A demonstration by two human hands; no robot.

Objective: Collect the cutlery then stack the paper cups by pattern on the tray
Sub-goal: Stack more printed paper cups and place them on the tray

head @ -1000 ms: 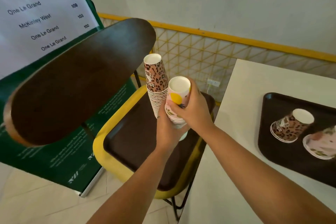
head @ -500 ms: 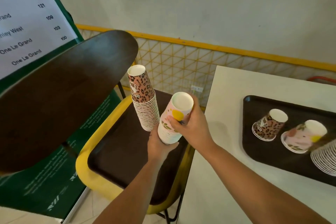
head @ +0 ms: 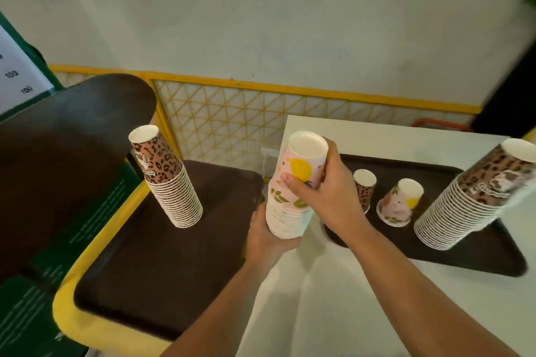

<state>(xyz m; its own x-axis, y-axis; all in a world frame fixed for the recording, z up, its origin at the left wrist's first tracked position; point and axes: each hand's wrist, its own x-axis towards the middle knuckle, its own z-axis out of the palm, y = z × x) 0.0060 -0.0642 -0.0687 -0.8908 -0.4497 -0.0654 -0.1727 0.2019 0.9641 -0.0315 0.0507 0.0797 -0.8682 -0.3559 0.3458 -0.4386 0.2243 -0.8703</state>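
Observation:
I hold a stack of pink lemon-print paper cups (head: 290,206), upside down, over the gap between chair and table. My left hand (head: 264,238) cups its lower end and my right hand (head: 327,200) grips the top cup. A leopard-print stack (head: 171,188) stands apart on the dark chair seat (head: 150,264). On the white table (head: 319,298) lies a dark tray (head: 464,258). It carries a single leopard cup (head: 364,185), a single pink lemon cup (head: 400,203) and a tall leopard stack (head: 470,200). No cutlery is in view.
The yellow-framed chair has a dark curved backrest (head: 58,153) at the left. A green-edged sign (head: 14,78) stands behind it. A yellow rail with mesh (head: 232,119) runs along the wall. The table's left edge lies just under my hands.
Both hands have carried the pink stack to the right, away from the leopard stack and up to the table's edge. The view has swung right, showing the tall leopard stack on the tray.

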